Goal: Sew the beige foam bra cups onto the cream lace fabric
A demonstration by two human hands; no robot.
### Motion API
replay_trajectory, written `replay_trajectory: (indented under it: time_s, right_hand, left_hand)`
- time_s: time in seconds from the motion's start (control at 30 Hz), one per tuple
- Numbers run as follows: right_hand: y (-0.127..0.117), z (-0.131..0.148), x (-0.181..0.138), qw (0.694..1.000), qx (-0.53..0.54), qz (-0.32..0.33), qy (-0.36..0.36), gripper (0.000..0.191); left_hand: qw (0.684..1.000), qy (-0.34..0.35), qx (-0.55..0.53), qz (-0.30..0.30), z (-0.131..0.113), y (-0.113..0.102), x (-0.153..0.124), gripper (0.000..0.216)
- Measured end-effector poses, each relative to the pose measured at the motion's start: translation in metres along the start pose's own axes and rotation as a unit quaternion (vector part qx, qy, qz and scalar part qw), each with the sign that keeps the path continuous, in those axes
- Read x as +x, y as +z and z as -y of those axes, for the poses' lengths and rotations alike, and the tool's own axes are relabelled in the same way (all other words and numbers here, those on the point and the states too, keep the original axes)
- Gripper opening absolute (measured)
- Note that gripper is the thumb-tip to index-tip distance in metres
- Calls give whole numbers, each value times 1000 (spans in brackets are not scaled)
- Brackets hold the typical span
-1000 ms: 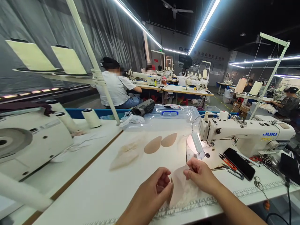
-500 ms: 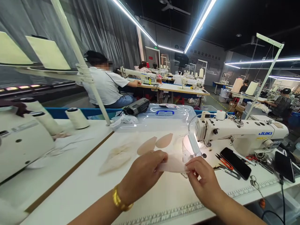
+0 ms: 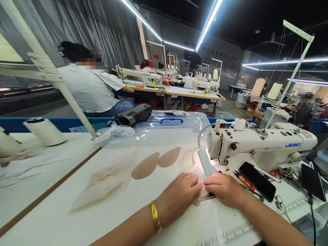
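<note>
Both hands pinch a small piece of sheer pale fabric (image 3: 200,173) beside the needle end of a white sewing machine (image 3: 261,147). My left hand (image 3: 179,196) has its fingers closed on the fabric's left side. Close to it, my right hand (image 3: 227,189) grips the right side with fingertips pressed together. A small lamp (image 3: 205,164) lights the fabric from just above, and partly covers the needle area. Left of the hands lie two brown leaf-shaped pieces (image 3: 145,166). Farther left is a loose heap of sheer cream fabric (image 3: 105,184).
Orange-handled thread snips (image 3: 246,181) and a black phone (image 3: 258,181) lie right of my right hand. A clear plastic box (image 3: 176,131) stands behind the table. Thread cones (image 3: 44,131) are at left. A co-worker in a white shirt (image 3: 89,89) sits beyond.
My hands have come closer together and carried the fabric up to the needle area under the lamp. The view has swung right, so the table things sit farther left.
</note>
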State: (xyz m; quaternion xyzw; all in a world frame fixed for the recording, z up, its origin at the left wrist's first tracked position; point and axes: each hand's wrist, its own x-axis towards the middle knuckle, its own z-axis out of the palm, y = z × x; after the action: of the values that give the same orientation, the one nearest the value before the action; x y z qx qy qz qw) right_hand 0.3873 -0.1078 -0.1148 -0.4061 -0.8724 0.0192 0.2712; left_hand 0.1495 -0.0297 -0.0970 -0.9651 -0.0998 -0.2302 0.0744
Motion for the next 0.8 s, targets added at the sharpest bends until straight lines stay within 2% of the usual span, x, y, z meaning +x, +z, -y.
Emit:
replay_trajectory:
  time_s: [0.1,0.27,0.4,0.6,0.8]
  right_hand:
    - [-5,0,-4,999,-11,-30,-13,35]
    - [-13,5,-1,1000,-12,-18,-4,34]
    - [-15,7,0,1000,-21,-16,1,33]
    - [-13,7,-2,1000,-28,-13,-4,30]
    - [-14,9,-1,999,-31,-30,-11,29]
  left_hand:
    - [1000,-23,-9,-17,0,8,-5,29]
    - [999,1,-50,-20,-4,7,-10,28]
    - [999,-16,-45,-12,-3,10,-9,27]
    - [995,-13,-54,-85,-2,30,-16,32]
    - [993,-6,-87,-81,-1,33,-14,31]
